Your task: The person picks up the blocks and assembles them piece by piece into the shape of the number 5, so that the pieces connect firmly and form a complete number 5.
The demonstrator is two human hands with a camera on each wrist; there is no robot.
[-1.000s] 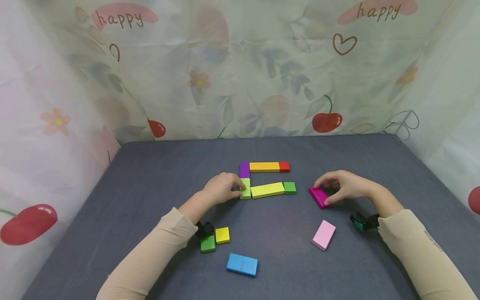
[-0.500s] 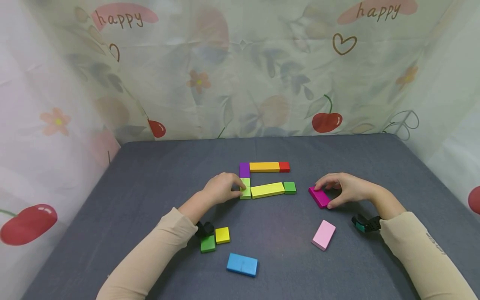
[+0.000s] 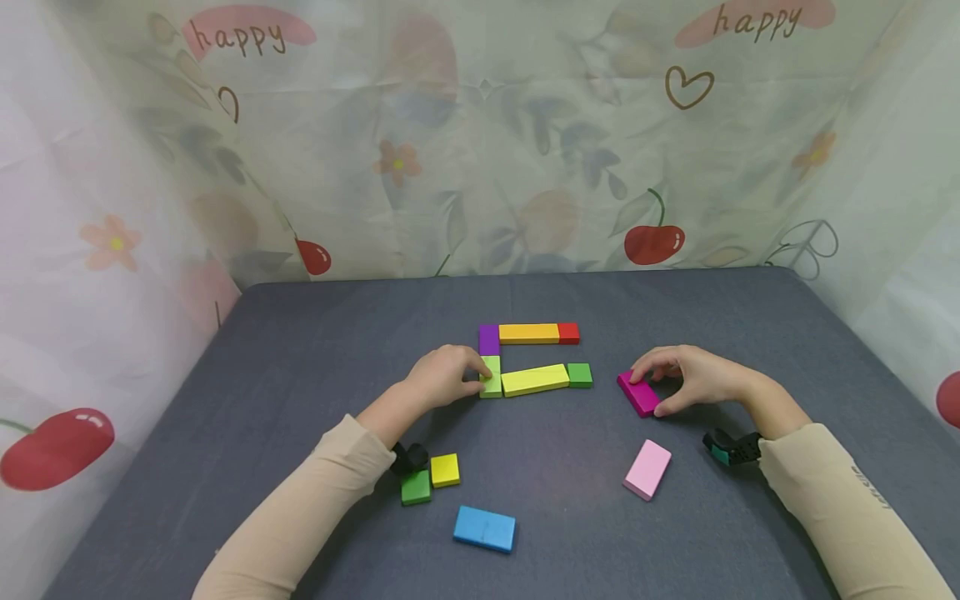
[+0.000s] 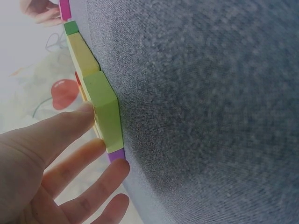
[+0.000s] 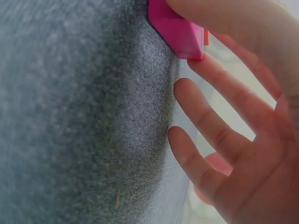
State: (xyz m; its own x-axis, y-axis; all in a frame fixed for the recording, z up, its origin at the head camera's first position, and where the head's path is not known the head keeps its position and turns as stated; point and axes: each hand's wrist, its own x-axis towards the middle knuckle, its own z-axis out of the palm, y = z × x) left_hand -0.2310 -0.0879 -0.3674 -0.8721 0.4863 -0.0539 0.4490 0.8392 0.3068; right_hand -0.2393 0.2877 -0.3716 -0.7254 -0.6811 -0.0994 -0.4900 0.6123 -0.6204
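Note:
My left hand (image 3: 448,377) has thumb and index finger on a light green block (image 4: 103,112); in the left wrist view the other fingers lie loosely beside it. That block stands in line with a purple block (image 3: 489,340). From its side a long yellow block (image 3: 536,381) runs slightly askew to a small green block (image 3: 580,376). Off to the right, my right hand (image 3: 693,377) pinches a magenta block (image 3: 638,394) between thumb and fingertips. Its remaining fingers are spread near the cloth in the right wrist view.
An orange block (image 3: 528,334) and a red block (image 3: 568,333) extend from the purple one. Nearer lie a pink block (image 3: 647,470), a blue block (image 3: 484,529), a yellow square block (image 3: 446,471) and a green block (image 3: 416,488) by the left wrist. A patterned curtain (image 3: 480,167) hangs behind.
My right hand has shifted slightly right and nearer, its thumb moving to the magenta block's near right edge. The left hand and the blocks have stayed put.

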